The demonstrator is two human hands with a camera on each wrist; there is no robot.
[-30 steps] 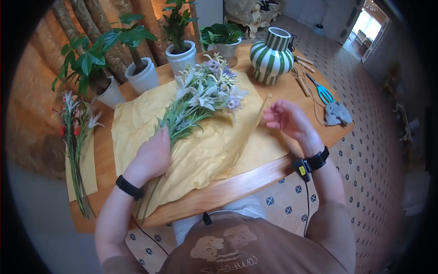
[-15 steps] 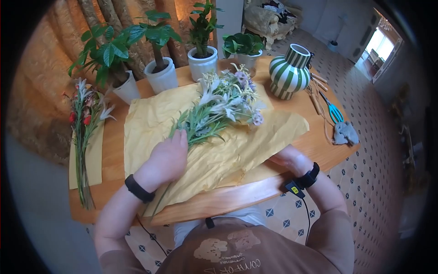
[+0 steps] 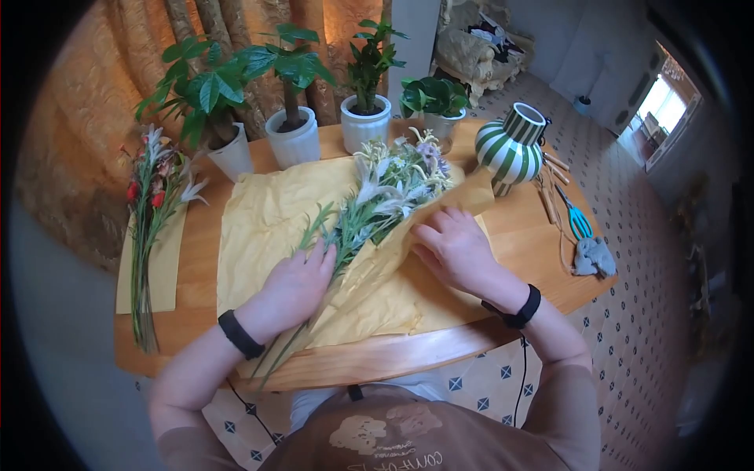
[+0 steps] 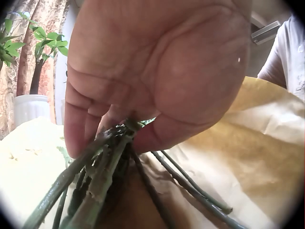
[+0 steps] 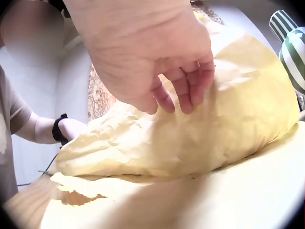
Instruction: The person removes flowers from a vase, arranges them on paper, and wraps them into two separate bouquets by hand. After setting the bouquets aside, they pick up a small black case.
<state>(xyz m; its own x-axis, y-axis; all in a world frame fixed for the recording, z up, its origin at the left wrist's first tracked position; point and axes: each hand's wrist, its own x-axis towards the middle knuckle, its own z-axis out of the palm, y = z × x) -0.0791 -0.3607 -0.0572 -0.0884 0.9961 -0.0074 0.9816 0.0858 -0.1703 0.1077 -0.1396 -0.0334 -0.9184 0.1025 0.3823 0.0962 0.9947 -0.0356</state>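
Note:
On the table lies a bouquet point(image 3: 390, 191) of white and purple flowers with green leaves, on a sheet of yellow wrapping paper point(image 3: 271, 208). My left hand point(image 3: 297, 289) holds it low down; in the left wrist view, thumb and fingers close round the green stems point(image 4: 97, 191), whose ends spread below. The paper's right side stands raised and leans over the bouquet's lower right. My right hand point(image 3: 459, 250) touches the outside of this flap point(image 5: 243, 100), fingers loosely bent and thumb apart in the right wrist view. Flowers behind the flap are hidden there.
Potted plants point(image 3: 292, 141) line the back edge. A green-and-white striped vase point(image 3: 509, 149) stands at the back right, near teal-handled scissors point(image 3: 580, 224) and a grey cloth-like lump point(image 3: 594, 257). Red and white flowers point(image 3: 149, 204) lie at the left on another paper sheet point(image 3: 169, 271).
My right hand went under the paper's right edge, then lifted and folded it leftward toward the bouquet. The left hand stayed on the stems. The head view shifted slightly.

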